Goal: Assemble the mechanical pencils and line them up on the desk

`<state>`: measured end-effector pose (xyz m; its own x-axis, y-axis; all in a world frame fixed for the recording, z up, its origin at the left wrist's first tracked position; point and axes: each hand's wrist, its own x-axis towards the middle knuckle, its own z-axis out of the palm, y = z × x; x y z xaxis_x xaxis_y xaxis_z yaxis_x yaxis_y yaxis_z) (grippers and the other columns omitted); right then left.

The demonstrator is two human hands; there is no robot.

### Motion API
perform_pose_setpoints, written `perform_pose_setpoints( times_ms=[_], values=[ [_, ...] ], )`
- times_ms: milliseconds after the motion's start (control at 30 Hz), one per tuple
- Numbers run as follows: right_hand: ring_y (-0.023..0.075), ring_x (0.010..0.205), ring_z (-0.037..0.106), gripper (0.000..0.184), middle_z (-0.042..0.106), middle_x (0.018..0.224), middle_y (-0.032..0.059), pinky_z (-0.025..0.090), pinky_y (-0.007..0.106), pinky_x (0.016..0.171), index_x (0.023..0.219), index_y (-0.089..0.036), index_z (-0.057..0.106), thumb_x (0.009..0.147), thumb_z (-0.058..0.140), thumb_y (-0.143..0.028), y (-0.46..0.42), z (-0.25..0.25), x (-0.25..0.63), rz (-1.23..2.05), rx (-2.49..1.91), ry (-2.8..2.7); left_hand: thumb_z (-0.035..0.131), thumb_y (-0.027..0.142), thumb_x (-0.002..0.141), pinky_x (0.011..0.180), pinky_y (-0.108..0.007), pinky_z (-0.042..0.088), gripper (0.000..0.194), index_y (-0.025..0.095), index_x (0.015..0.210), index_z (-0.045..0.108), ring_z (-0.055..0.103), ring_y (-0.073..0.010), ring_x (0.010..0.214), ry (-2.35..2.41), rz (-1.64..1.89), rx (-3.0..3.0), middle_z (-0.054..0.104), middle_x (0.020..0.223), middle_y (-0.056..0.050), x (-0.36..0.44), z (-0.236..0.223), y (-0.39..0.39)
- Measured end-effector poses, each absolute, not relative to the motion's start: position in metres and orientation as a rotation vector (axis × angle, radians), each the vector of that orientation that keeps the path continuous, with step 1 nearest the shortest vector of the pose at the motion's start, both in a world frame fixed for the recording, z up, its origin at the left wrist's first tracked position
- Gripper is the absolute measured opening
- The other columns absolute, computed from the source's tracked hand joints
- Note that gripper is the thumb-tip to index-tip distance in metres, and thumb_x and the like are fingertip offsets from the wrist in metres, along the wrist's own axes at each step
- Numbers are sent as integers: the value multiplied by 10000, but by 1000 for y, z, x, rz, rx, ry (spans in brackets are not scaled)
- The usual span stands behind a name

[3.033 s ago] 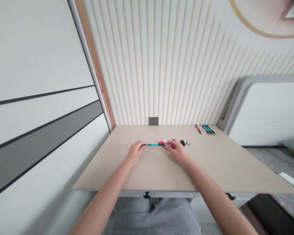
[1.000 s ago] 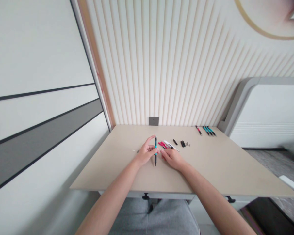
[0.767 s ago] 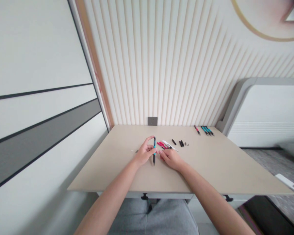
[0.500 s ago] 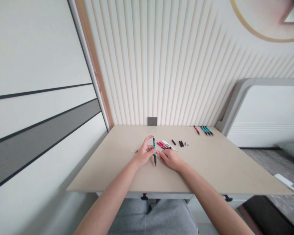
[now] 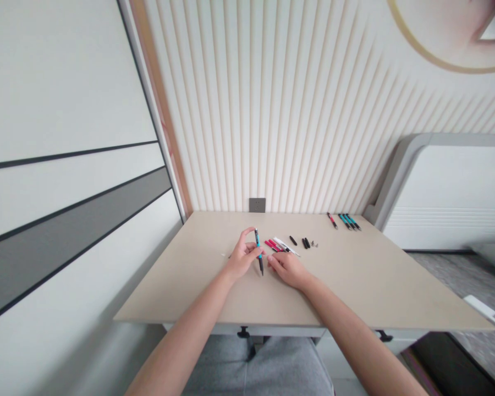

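My left hand point(image 5: 244, 258) is closed around a blue-and-black click pen point(image 5: 258, 248) above the desk. The pen leans slightly, dark tip pointing down, and a bent finger touches its top end. Close to its right, my right hand point(image 5: 287, 268) rests on the desk with curled fingers; nothing shows between its fingertips, and its palm is hidden. Just behind that hand lie red pen barrels point(image 5: 273, 245) and thin white refills point(image 5: 284, 246), partly covered by it.
Black pen grips point(image 5: 306, 242) and small metallic pen tips point(image 5: 314, 243) lie right of the refills. Several blue-and-black pens point(image 5: 350, 221) and one red-and-black pen point(image 5: 332, 220) lie at the desk's point(image 5: 355, 291) back right. A wall socket point(image 5: 257, 205) is behind.
The pen in my left hand has tilted, its top moving left and its tip rising slightly. My right hand has stayed nearly still. The camera view has shifted slightly.
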<state>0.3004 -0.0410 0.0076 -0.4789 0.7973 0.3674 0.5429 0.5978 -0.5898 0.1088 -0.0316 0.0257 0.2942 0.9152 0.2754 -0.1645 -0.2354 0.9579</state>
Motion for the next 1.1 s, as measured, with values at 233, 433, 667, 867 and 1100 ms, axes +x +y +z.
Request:
perform_pose_setpoints(
  times_ms=[233, 433, 667, 867, 1100],
  values=[
    [126, 579, 517, 237, 618, 688, 8, 384, 253, 587, 889, -194, 641, 933, 472, -354, -45, 10, 297, 567, -992, -2189, 663, 316, 846, 837, -325, 495, 861, 215, 1484, 94, 682, -173, 841, 724, 1310, 1419, 719, 934, -85, 110, 28, -32],
    [129, 614, 534, 181, 627, 714, 11, 403, 250, 612, 873, -191, 649, 902, 504, -295, -45, 11, 289, 547, -1022, -2121, 650, 341, 855, 895, -369, 483, 861, 222, 1486, 77, 684, -180, 862, 749, 1347, 1390, 714, 1012, -111, 112, 27, -30],
    [143, 626, 557, 278, 656, 711, 20, 383, 248, 600, 834, -197, 659, 925, 452, -360, -23, 20, 331, 355, -1338, -1896, 536, 441, 905, 858, -328, 505, 591, 209, 1408, 333, 658, -177, 927, 1035, 1418, 1511, 666, 1114, -110, 102, 34, -26],
    [191, 678, 614, 390, 690, 751, 58, 383, 272, 603, 845, -188, 675, 918, 398, -453, 16, 13, 462, 121, -1850, -1617, 497, 325, 926, 854, -309, 499, 214, 225, 1031, 654, 640, -188, 924, 1113, 1072, 2313, 692, 986, -49, 74, 63, -24],
    [251, 833, 660, 419, 720, 896, 127, 412, 294, 647, 935, -202, 709, 918, 382, -464, 40, -9, 608, -64, -2436, -1295, 492, 309, 914, 883, -314, 494, 202, 228, 970, 668, 642, -195, 922, 1210, 1063, 2734, 705, 941, -34, 19, 46, 29]
  ],
)
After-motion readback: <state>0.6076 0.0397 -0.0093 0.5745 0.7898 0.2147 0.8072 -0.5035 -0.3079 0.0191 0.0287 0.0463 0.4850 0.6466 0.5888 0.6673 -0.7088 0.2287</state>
